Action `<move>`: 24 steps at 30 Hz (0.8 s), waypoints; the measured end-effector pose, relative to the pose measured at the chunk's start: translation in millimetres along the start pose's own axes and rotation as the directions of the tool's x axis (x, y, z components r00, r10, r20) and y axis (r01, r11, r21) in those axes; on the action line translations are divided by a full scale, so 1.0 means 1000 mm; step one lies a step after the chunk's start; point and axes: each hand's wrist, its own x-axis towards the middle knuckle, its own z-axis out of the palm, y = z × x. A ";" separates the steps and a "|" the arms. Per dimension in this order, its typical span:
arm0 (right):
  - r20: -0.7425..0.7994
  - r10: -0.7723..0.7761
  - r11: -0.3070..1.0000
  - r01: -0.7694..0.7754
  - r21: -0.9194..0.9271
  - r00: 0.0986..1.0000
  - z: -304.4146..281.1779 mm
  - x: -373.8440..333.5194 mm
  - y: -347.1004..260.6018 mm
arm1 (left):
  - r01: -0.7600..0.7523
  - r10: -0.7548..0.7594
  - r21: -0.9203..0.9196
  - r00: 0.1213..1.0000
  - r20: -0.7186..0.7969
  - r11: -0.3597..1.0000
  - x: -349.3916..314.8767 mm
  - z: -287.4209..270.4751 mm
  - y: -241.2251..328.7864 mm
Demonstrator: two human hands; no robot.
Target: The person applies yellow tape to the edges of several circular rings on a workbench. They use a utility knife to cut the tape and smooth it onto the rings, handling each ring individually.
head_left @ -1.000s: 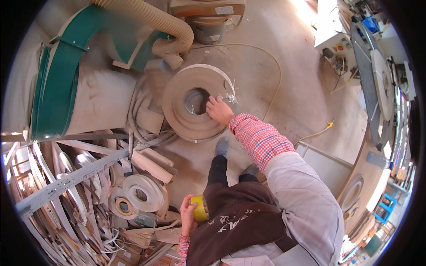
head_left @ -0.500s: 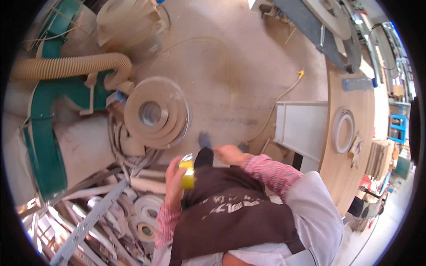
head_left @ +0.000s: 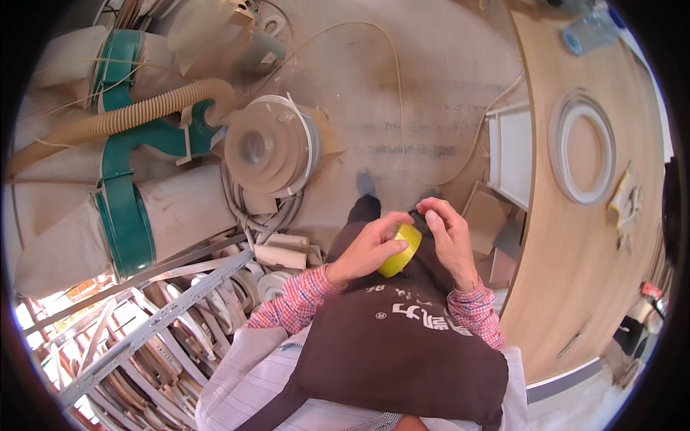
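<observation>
A roll of yellow tape (head_left: 402,253) is in my left hand (head_left: 365,250), in front of my dark apron. The fingers of that hand curl over the top of the roll and the thumb presses against its side. Just to the right of the roll is my right hand (head_left: 451,233), raised, with its fingers and thumb drawn together. A small dark patch shows by its fingertips, and I cannot make out what they pinch.
A wooden table (head_left: 553,302) on the right bears a coil of pale edging strip (head_left: 557,154), a plastic bottle (head_left: 586,32) and a tan glove (head_left: 627,201). Stacked brown rolls (head_left: 237,154) stand ahead left, beside green ducting (head_left: 118,161). Many strips (head_left: 158,323) lie behind a metal rail (head_left: 147,334).
My hands have come together: the left has moved right with the tape roll, and the right now sits close beside it. The view has shifted, with the table showing larger.
</observation>
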 end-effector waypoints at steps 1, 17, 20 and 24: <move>0.016 0.008 1.000 -0.008 -0.002 1.000 -0.008 -0.011 -0.004 | -0.009 0.009 -0.015 1.000 0.014 1.000 0.002 0.010 0.002; -0.238 -0.427 0.899 0.382 -0.213 0.872 -0.087 -0.062 -0.060 | -0.024 -0.009 0.137 0.971 0.240 0.990 0.031 0.100 0.076; -0.252 -0.489 0.861 0.415 -0.295 0.835 -0.097 -0.058 -0.073 | 0.005 -0.032 0.127 0.978 0.208 0.992 0.033 0.097 0.078; -0.241 -0.536 0.809 0.409 -0.422 0.809 -0.114 -0.050 -0.088 | -0.030 0.018 0.055 0.979 0.204 0.998 0.039 0.097 0.083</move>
